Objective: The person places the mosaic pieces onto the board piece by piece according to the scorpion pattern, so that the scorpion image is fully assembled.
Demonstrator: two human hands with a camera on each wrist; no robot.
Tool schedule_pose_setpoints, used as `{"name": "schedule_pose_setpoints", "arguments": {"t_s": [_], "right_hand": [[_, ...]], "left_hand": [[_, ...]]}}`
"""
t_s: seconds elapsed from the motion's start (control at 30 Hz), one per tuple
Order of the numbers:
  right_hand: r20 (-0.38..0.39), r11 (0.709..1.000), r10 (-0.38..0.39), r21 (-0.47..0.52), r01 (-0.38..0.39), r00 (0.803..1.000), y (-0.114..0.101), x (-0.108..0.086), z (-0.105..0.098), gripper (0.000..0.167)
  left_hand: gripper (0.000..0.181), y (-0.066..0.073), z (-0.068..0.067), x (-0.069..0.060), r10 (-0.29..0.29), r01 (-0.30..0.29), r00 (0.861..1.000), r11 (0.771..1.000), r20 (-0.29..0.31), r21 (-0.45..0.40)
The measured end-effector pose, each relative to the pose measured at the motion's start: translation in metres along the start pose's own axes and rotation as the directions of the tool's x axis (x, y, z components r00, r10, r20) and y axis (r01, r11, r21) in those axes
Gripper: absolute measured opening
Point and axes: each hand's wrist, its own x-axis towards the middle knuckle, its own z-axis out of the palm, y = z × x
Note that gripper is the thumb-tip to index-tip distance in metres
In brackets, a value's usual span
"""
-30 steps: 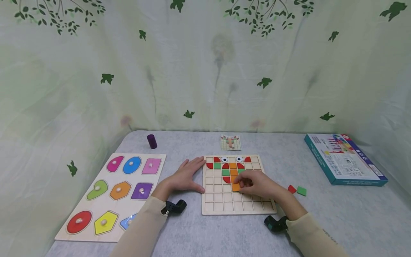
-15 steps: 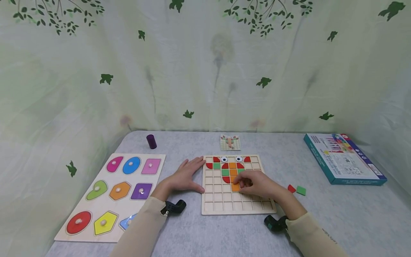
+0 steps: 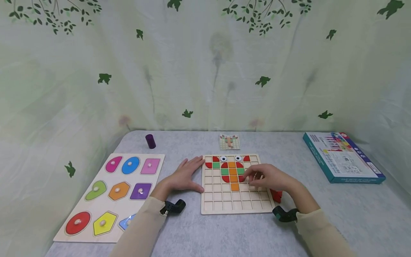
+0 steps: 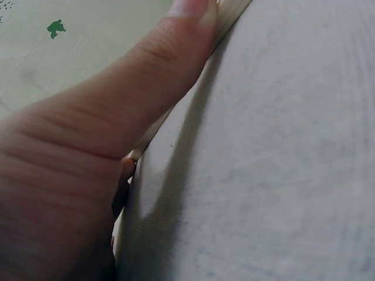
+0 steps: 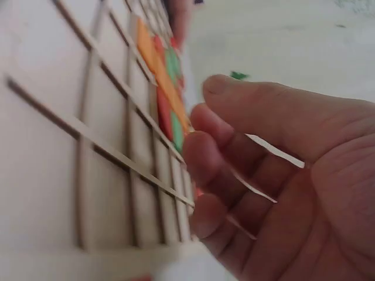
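My left hand (image 3: pixel 185 176) lies flat against the left edge of the wooden grid board (image 3: pixel 221 207), fingers spread, with the thumb along the rim in the left wrist view. My right hand (image 3: pixel 271 176) hovers over the board's right half, fingers loosely bent, nothing visible between thumb and fingers in the right wrist view. Its index fingertip is close to a red quarter-round tile (image 3: pixel 241 178); whether they touch I cannot tell. A column of orange square tiles (image 3: pixel 234 186) runs down the grid, flanked by green tiles (image 3: pixel 225 171) and red ones. Two eye tiles (image 3: pixel 223 159) sit in the top row.
Red tiles (image 3: pixel 276 195) lie beside the board's right edge, partly behind my right wrist. A small pattern card (image 3: pixel 229 142) is beyond the board. At left are a knobbed shape puzzle (image 3: pixel 135 207) and a dark purple cylinder (image 3: pixel 150 141); at right, a teal box (image 3: pixel 343 157).
My right hand has left the lowest orange tile and moved right and slightly away from me, uncovering that tile and a red tile. My left hand has stayed in place.
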Motion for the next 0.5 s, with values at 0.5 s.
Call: {"name": "schedule_pose_setpoints", "arguments": {"t_s": [0.5], "right_hand": [[0.019,0.991,0.123,-0.064,-0.121,0.992,0.031,-0.028,-0.044,0.035]], "left_hand": [[0.115,0.000,0.000,0.000,-0.022,0.022,1.000,1.000,0.004,0.004]]}}
